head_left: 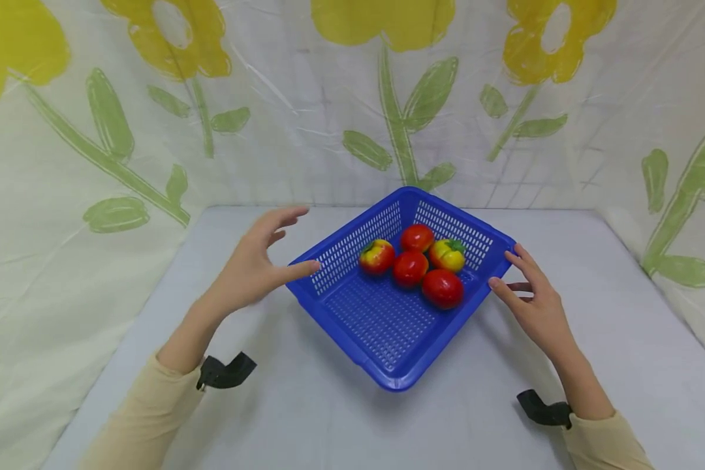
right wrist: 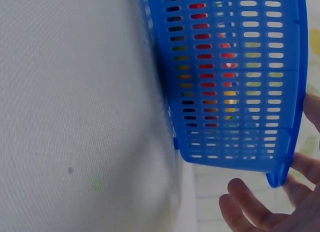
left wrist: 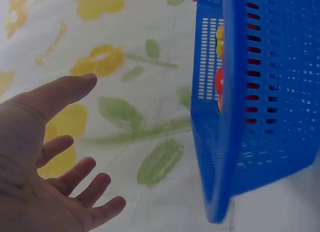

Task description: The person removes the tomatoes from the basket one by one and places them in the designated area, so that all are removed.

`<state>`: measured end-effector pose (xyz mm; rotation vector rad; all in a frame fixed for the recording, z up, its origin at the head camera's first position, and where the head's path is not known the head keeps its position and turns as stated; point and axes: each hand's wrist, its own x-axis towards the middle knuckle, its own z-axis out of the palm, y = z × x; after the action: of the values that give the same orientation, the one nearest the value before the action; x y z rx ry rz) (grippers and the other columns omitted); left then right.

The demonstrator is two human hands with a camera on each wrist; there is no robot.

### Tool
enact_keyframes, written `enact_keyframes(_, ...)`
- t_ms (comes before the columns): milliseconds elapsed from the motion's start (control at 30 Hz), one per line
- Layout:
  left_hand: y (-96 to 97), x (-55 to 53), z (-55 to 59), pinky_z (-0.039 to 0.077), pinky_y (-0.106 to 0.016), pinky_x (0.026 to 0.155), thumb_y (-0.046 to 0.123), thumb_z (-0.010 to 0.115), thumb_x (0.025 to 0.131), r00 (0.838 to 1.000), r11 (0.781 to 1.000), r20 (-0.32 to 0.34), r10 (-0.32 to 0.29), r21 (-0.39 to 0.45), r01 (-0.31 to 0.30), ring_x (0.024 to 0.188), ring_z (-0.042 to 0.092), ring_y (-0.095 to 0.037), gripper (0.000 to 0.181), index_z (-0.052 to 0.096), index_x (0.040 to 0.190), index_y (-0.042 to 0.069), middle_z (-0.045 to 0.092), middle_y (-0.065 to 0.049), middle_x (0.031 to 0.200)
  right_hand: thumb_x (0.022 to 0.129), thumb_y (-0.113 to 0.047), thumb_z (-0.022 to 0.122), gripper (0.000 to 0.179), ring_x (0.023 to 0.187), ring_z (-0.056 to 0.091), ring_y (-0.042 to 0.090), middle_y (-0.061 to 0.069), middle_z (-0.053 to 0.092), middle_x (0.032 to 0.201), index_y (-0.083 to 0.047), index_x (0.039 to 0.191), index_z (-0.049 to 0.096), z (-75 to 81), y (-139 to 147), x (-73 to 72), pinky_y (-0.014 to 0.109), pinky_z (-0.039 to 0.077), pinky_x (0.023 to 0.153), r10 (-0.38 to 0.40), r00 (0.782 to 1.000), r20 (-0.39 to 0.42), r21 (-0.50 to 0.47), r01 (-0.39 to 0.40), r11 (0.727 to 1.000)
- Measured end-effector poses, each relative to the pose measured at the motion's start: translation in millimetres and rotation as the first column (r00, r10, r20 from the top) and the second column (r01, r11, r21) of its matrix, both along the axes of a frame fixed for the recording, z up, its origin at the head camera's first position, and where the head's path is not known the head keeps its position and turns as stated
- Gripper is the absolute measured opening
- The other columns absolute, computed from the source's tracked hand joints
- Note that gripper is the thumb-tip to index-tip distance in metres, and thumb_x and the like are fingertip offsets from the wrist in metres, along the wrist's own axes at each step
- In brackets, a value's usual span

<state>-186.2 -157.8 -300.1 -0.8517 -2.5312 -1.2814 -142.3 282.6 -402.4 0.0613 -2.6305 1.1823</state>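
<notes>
A blue plastic basket [head_left: 358, 333] with slotted walls sits at an angle on the table. Inside it, toward the back and right, lie three shiny red round pieces like tomatoes [head_left: 410, 268], a yellow pumpkin- or pepper-like piece [head_left: 447, 255] with a green top, and a red-and-yellow one [head_left: 377, 256]. My left hand [head_left: 258, 264] is held with thumb and fingers spread by the basket's left corner; the left wrist view shows it apart from the rim and holding nothing. At the right corner, the thumb and fingertips of my right hand [head_left: 534, 303] touch the rim, other fingers loose.
A white table [head_left: 341, 431] bears the basket. Behind it hangs a pale sheet [head_left: 294, 130] printed with yellow flowers and green leaves. Each wrist carries a black mount [head_left: 226, 372] near the beige sleeve [head_left: 147, 418].
</notes>
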Motion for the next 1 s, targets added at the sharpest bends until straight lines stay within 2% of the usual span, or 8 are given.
enact_keyframes(100,25.7,-16.7,19.8,0.039,-0.045,0.105,0.03,0.083,0.081,0.991,0.987,-0.033,-0.13,-0.101,0.126,0.131,0.041,-0.02,0.077,0.045,0.146,0.019,0.045,0.002,0.145,0.097,-0.039,0.062,0.067,0.11,0.057,0.038,-0.003,0.019,0.162,-0.02,0.155,0.034,0.3,0,0.2,0.019,0.046,0.082,-0.007,1.0,-0.001,0.005,0.007,1.0)
enact_keyframes(200,49.0,-35.1,32.0,0.042,-0.041,0.103,0.03,0.082,0.082,0.973,0.958,-0.013,-0.232,-0.176,0.226,0.129,0.044,-0.019,0.073,0.048,0.144,0.015,0.047,0.001,0.143,0.097,-0.039,0.062,0.067,0.109,0.058,0.038,-0.003,0.019,0.162,-0.02,0.155,0.034,-0.2,1,0.4,0.026,0.048,0.084,-0.012,1.0,-0.002,0.012,0.012,1.0)
enact_keyframes(367,81.9,-60.8,35.8,0.044,-0.036,0.101,0.028,0.082,0.082,0.939,0.908,0.102,-0.329,-0.239,0.344,0.124,0.048,-0.015,0.066,0.053,0.14,0.015,0.051,0.003,0.139,0.097,-0.038,0.062,0.066,0.109,0.057,0.039,-0.001,0.018,0.162,-0.02,0.155,0.033,-1.8,1,0.1,0.048,0.052,0.088,-0.004,1.0,-0.003,0.001,0.004,1.0)
enact_keyframes(467,99.7,-71.0,30.7,0.045,-0.034,0.1,0.03,0.081,0.082,0.916,0.876,0.16,-0.367,-0.272,0.398,0.122,0.05,-0.013,0.064,0.054,0.139,0.018,0.053,0.007,0.137,0.098,-0.038,0.061,0.066,0.109,0.057,0.039,-0.001,0.018,0.162,-0.021,0.155,0.033,-2.4,0,-0.3,0.058,0.049,0.088,0.004,1.0,-0.003,-0.013,-0.004,1.0)
enact_keyframes(600,122.1,-78.9,21.0,0.047,-0.032,0.095,0.029,0.081,0.083,0.88,0.839,0.25,-0.404,-0.281,0.465,0.121,0.051,-0.014,0.061,0.056,0.138,0.019,0.054,0.007,0.135,0.098,-0.038,0.061,0.066,0.109,0.057,0.038,-0.002,0.018,0.162,-0.021,0.155,0.033,-2.6,-1,-0.7,0.055,0.05,0.088,0.002,1.0,-0.002,-0.008,-0.002,1.0)
enact_keyframes(700,137.8,-82.6,12.8,0.049,-0.029,0.09,0.027,0.082,0.083,0.857,0.828,0.309,-0.413,-0.264,0.495,0.12,0.052,-0.016,0.058,0.058,0.136,0.02,0.055,0.006,0.133,0.098,-0.038,0.061,0.066,0.109,0.058,0.038,-0.002,0.019,0.162,-0.02,0.155,0.033,-2.6,-1,-0.7,0.055,0.05,0.088,0.002,1.0,-0.007,-0.006,-0.002,1.0)
enact_keyframes(833,158.4,-86.2,-0.5,0.049,-0.031,0.093,0.019,0.081,0.083,0.823,0.816,0.358,-0.44,-0.222,0.533,0.12,0.052,-0.02,0.057,0.059,0.135,0.016,0.058,0.001,0.13,0.098,-0.038,0.061,0.067,0.11,0.057,0.041,0.0,0.018,0.162,-0.019,0.155,0.033,-2.5,-1,-0.4,0.06,0.048,0.089,0.005,1.0,-0.012,-0.016,-0.005,1.0)
enact_keyframes(1000,180.9,-91.2,-22.4,0.048,-0.03,0.095,0.012,0.081,0.082,0.766,0.8,0.427,-0.481,-0.144,0.582,0.122,0.053,-0.027,0.058,0.059,0.135,0.009,0.06,-0.009,0.13,0.098,-0.038,0.061,0.067,0.11,0.056,0.041,0.0,0.018,0.162,-0.019,0.155,0.033,-1.9,0,-0.8,0.061,0.048,0.088,0.006,1.0,-0.008,-0.023,-0.006,1.0)
